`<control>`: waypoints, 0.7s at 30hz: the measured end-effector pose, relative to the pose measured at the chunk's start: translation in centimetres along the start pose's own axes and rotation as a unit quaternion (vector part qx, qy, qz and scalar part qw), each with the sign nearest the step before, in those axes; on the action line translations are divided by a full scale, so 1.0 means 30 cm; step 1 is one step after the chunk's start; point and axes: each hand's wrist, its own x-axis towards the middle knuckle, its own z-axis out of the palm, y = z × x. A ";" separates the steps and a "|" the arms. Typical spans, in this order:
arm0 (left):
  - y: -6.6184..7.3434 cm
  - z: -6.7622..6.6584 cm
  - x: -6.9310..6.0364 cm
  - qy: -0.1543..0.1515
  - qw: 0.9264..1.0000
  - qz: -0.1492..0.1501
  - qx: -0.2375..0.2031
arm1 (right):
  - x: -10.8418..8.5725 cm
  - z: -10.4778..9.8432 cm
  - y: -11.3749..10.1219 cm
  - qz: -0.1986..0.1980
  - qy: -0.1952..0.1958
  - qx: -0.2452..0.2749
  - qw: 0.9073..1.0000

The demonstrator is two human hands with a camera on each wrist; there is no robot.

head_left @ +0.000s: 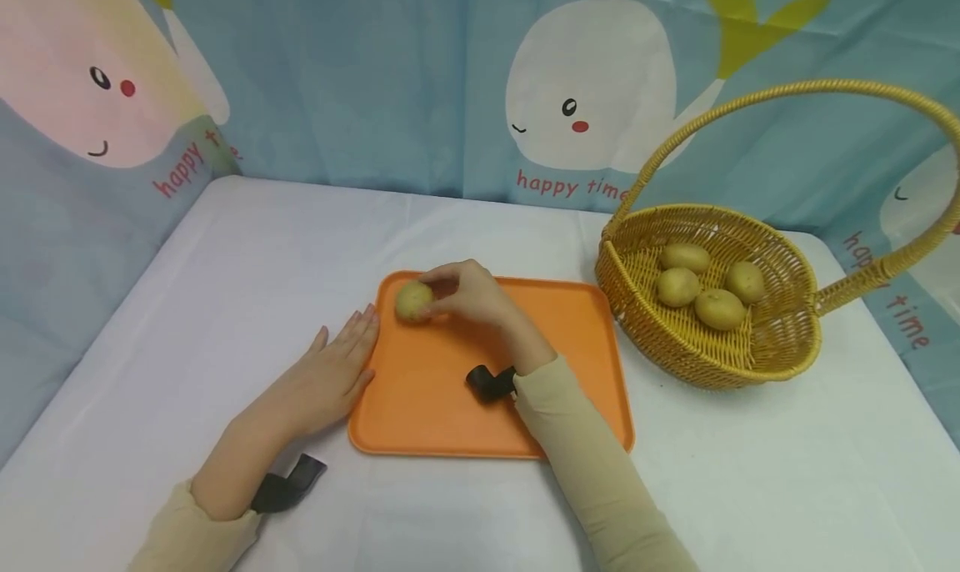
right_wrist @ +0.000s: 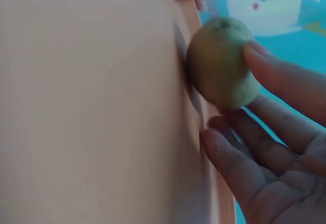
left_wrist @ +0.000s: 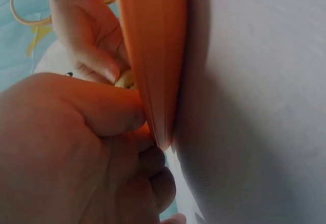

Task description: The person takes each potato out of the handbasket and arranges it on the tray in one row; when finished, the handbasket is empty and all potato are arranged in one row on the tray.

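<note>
A small yellowish potato (head_left: 413,302) is at the far left corner of the orange tray (head_left: 423,397). My right hand (head_left: 480,298) reaches across the tray and holds this potato between thumb and fingers. In the right wrist view the thumb touches one side of the potato (right_wrist: 221,63), with fingers below it. My left hand (head_left: 326,380) lies on the white table with its fingers fairly straight, touching the tray's left edge. The left wrist view shows its thumb (left_wrist: 114,112) against the tray's side wall (left_wrist: 155,46).
A yellow wicker basket (head_left: 660,351) with a tall arched handle (head_left: 825,86) stands right of the tray. Several potatoes (head_left: 718,309) lie inside it. Black straps (head_left: 288,484) are on both wrists. A blue printed curtain (head_left: 375,80) hangs behind the white table (head_left: 300,247).
</note>
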 end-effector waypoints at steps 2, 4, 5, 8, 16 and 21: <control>0.000 -0.005 0.002 0.000 1.000 0.000 0.002 | -0.004 -0.005 0.004 -0.002 -0.001 -0.004 1.000; -0.001 -0.007 0.003 -0.002 1.000 0.000 0.005 | -0.007 -0.008 0.005 0.000 -0.003 -0.006 1.000; -0.002 -0.008 0.004 -0.004 1.000 0.000 0.006 | -0.006 -0.007 0.006 0.003 -0.003 -0.002 1.000; -0.003 -0.010 0.004 -0.008 1.000 0.000 0.007 | -0.003 -0.004 0.008 0.012 0.001 0.014 1.000; 0.000 -0.014 0.000 -0.010 1.000 -0.001 0.003 | 0.018 0.016 0.015 0.020 0.025 0.052 0.998; 0.004 -0.010 -0.001 -0.010 1.000 -0.001 -0.019 | 0.039 0.035 0.009 0.023 0.033 0.057 0.998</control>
